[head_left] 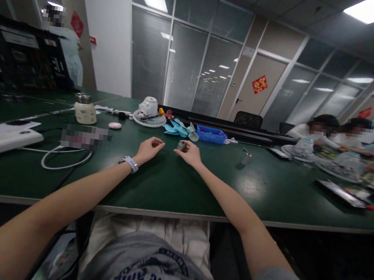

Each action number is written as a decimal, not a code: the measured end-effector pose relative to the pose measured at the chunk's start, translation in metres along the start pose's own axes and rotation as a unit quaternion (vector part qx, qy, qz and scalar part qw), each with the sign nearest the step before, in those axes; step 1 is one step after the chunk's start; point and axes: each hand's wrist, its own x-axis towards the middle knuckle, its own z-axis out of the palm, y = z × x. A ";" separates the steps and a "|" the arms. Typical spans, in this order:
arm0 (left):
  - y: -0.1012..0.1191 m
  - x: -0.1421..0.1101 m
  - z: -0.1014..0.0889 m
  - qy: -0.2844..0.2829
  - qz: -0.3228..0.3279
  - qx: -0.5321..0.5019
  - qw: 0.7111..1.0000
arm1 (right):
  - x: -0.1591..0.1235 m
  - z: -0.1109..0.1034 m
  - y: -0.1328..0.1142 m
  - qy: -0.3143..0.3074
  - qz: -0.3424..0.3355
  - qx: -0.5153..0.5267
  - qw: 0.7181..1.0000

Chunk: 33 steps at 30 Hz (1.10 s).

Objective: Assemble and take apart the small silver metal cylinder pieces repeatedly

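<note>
My right hand (pixel 191 154) grips a small grey metal cylinder (pixel 181 145) between thumb and fingers, just above the green table (pixel 200 193). Facing it from the left is my left hand (pixel 149 150), its fingers curled with thumb and fingertips brought together. Whatever those fingertips may hold is too small to make out. A gap separates the two hands. To the right, another small silvery cylinder (pixel 246 158) with a thin pin at its top stands on the table.
Behind my hands are a white fan (pixel 149 112), light-blue fan blades (pixel 176 128) and a blue basket (pixel 211 135). At left stand a cream bottle (pixel 85 111), a pink oval item (pixel 115 126) and a white cable (pixel 47 157). Co-workers sit at the far right.
</note>
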 end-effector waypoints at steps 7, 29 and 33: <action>0.026 -0.010 0.003 0.040 0.175 -0.003 0.984 | -0.015 0.039 -0.017 -0.037 -0.037 0.053 0.997; -0.013 0.010 0.001 -0.059 0.050 0.084 0.993 | 0.000 0.012 0.008 0.016 0.020 0.061 0.998; -0.012 0.009 0.002 -0.072 0.049 0.087 0.992 | 0.009 -0.056 0.051 0.145 0.089 -0.071 0.983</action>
